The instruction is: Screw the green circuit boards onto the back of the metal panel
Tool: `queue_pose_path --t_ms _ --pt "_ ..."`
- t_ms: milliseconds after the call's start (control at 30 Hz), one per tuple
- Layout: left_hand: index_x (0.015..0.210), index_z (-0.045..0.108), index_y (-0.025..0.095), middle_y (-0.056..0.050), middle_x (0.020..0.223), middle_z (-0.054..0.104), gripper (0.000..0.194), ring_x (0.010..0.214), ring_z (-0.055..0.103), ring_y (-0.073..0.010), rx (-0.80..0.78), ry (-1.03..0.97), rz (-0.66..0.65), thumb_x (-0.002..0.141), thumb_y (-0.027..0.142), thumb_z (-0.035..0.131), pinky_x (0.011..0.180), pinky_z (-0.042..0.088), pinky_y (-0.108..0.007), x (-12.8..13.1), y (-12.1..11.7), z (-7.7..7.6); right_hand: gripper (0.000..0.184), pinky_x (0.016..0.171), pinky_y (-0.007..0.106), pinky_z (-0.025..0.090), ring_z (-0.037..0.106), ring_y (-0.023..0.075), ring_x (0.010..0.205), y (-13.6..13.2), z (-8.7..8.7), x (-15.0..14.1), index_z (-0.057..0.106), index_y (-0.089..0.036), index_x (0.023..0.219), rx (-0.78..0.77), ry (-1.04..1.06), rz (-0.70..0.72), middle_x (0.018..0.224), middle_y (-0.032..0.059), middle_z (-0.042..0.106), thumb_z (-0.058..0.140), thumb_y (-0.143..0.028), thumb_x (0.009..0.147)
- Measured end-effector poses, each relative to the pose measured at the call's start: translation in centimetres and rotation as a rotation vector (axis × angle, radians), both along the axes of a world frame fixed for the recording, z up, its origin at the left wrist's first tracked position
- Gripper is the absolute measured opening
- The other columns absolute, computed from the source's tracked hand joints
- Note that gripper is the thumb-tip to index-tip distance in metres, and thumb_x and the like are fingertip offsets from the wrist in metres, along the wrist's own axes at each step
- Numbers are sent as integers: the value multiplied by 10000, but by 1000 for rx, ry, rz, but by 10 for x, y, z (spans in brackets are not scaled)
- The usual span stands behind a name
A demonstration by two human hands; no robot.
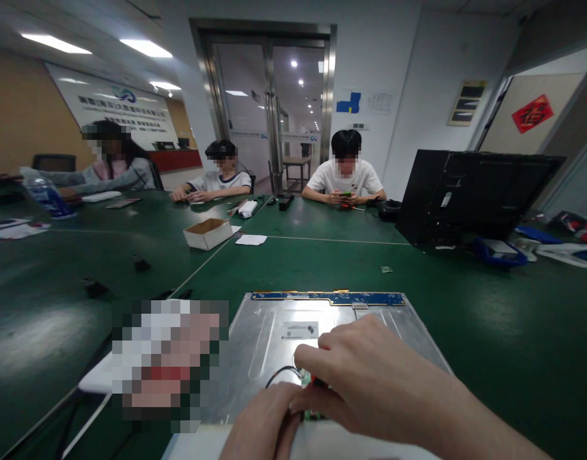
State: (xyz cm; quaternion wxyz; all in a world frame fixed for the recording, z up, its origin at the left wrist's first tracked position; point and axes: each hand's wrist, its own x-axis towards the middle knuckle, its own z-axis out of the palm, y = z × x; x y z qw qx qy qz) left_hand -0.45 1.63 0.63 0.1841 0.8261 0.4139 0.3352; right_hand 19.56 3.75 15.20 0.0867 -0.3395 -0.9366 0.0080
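A silver metal display panel lies back-side up on the green table before me, with a blue circuit strip along its far edge. My right hand rests over its near part, fingers pinched on a small dark-and-red part by a green board. My left hand is curled just below it, fingertips touching the right hand. A thin black wire loops out from between them.
A black monitor stands at the right. A small cardboard box and papers lie mid-table. Three people sit along the far side. Small black parts lie to the left. A blurred patch covers something beside the panel.
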Motion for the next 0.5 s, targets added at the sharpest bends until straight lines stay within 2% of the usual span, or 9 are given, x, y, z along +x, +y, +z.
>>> queue_pose_path --t_ms 100,200,267,400,500 --pt "977 603 240 -33 883 692 203 775 672 -201 -12 -3 -8 903 143 441 683 556 -259 -2 1 -8 75 482 297 175 564 138 600 -1 2 0 506 -224 933 -19 36 24 790 -14 673 525 -295 925" --pt "999 596 241 -39 896 687 197 779 667 -206 -31 15 12 916 156 440 679 552 -265 -4 0 -15 148 481 285 220 578 153 676 -3 7 1 499 -214 973 -72 56 63 869 5 672 557 -241 839" --pt "998 593 243 -37 893 682 183 774 664 -208 -35 21 20 924 169 442 676 549 -272 -5 0 -17 165 488 282 224 576 155 687 -2 9 2 505 -217 978 -90 42 60 873 8 669 573 -264 836" --pt "1018 587 249 -28 914 683 183 803 670 -200 -24 -13 4 931 173 446 695 550 -265 -4 0 -15 192 500 285 176 558 136 611 0 6 1 525 -232 917 -83 -1 19 777 -16 670 583 -414 912" --pt "1043 581 254 -23 950 690 211 829 672 -189 -18 -23 -10 925 146 443 726 551 -255 -3 0 -12 134 495 290 157 560 133 595 1 4 1 519 -231 918 -52 6 7 768 -21 677 561 -357 933"
